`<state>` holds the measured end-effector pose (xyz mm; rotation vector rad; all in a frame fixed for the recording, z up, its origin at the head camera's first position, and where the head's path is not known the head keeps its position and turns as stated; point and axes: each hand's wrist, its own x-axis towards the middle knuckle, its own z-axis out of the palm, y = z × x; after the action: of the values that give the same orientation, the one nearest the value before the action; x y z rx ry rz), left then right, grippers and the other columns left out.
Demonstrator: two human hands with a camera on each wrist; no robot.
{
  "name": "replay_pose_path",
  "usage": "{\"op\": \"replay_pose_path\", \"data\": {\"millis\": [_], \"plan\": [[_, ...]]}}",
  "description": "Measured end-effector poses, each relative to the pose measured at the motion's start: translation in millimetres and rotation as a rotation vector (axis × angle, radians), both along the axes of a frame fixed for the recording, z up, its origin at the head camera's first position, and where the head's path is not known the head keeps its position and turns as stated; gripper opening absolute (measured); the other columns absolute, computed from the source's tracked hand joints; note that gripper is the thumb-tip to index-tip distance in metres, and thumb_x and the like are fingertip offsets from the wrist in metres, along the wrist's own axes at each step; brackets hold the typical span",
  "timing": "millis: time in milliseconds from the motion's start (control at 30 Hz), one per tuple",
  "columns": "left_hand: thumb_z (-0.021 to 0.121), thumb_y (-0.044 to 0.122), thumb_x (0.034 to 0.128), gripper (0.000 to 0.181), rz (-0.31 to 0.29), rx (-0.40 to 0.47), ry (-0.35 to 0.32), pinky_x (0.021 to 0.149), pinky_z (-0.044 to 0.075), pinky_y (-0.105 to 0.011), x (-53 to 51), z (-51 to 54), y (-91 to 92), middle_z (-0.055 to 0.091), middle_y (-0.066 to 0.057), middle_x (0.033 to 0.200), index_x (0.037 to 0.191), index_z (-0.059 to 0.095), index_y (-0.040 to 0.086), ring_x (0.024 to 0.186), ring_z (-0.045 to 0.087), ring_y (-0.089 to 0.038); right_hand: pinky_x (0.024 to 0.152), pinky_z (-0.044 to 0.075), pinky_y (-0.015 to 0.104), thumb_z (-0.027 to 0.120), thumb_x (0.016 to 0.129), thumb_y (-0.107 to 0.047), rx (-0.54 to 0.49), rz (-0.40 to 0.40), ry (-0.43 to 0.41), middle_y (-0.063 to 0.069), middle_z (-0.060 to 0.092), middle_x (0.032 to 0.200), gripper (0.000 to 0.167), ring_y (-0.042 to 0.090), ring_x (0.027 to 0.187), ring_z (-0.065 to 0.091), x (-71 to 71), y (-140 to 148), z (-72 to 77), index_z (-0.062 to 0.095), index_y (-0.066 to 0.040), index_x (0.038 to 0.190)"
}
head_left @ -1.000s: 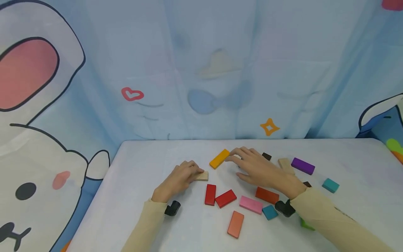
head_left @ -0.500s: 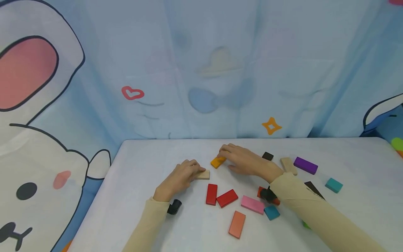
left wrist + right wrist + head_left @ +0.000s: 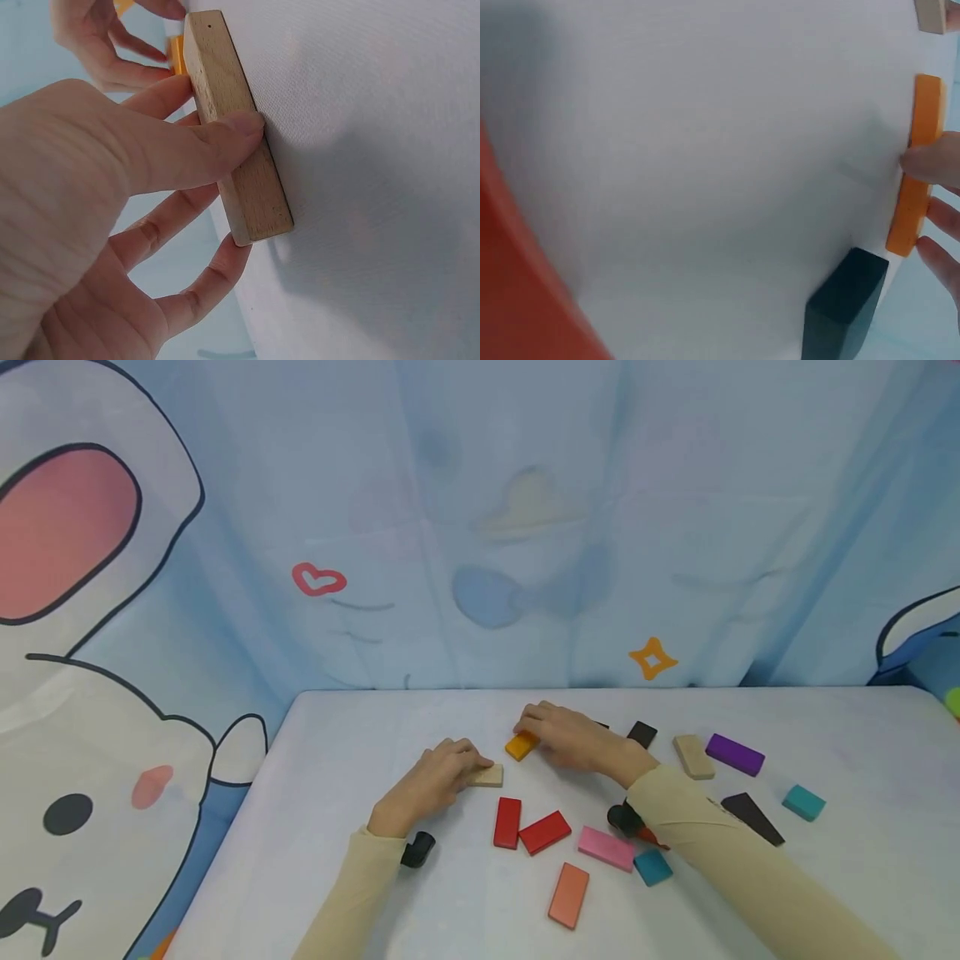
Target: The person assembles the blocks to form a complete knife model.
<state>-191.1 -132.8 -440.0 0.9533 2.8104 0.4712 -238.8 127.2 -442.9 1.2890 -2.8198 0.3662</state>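
Observation:
My left hand (image 3: 438, 777) pinches a plain wooden block (image 3: 240, 150) that lies on the white table, with the thumb on its near side and fingers along the far side. To the right, my right hand (image 3: 573, 737) has its thumb and fingers on a yellow-orange block (image 3: 917, 165); in the head view the fingers cover much of this block. Both blocks are long and flat-sided, a short gap apart. Beside the right hand, the right wrist view shows a dark block (image 3: 844, 304).
Nearer me lie two red blocks (image 3: 507, 823), a pink block (image 3: 606, 848), a blue block (image 3: 653, 867) and an orange block (image 3: 568, 895). On the right are a purple block (image 3: 735, 754), a second wooden block (image 3: 693, 757), a teal block (image 3: 804, 802) and a dark wedge-like block (image 3: 752, 818).
My right hand has moved left onto the yellow-orange block and taken hold of it. My left hand stays on the wooden block.

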Motion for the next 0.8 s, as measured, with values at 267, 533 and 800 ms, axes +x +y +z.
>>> {"op": "replay_pose_path", "data": {"millis": [267,533,800], "plan": [[0.072,0.003,0.0980,0.036,0.008,-0.005,-0.016,0.100,0.053,-0.051,0.7,1.5,-0.2,0.067,-0.004,0.124,0.133,0.072,0.011,0.113,0.059,-0.023,0.099,0.056,0.041,0.080,0.089,0.002,0.012,0.007,-0.009,0.009,0.066,0.111,0.028,0.028,0.108,0.062,-2.4,-4.8,-1.2,0.073,-0.004,0.116],[0.072,0.004,0.0984,0.036,0.009,-0.002,-0.023,0.101,0.052,-0.051,0.6,1.1,-1.4,0.067,-0.003,0.123,0.134,0.072,0.011,0.113,0.059,-0.023,0.095,0.057,0.045,0.081,0.089,0.001,0.053,0.004,0.020,0.009,0.065,0.110,0.030,0.028,0.106,0.062,-1.0,-5.2,2.0,0.072,-0.006,0.117],[0.073,0.004,0.0977,0.037,0.016,-0.013,-0.022,0.102,0.052,-0.053,1.6,0.7,-0.8,0.067,-0.003,0.123,0.134,0.072,0.012,0.113,0.059,-0.023,0.098,0.056,0.049,0.079,0.092,-0.001,0.122,-0.028,0.018,0.010,0.063,0.117,0.034,0.030,0.112,0.061,4.9,-4.8,4.6,0.067,-0.007,0.123]]}}
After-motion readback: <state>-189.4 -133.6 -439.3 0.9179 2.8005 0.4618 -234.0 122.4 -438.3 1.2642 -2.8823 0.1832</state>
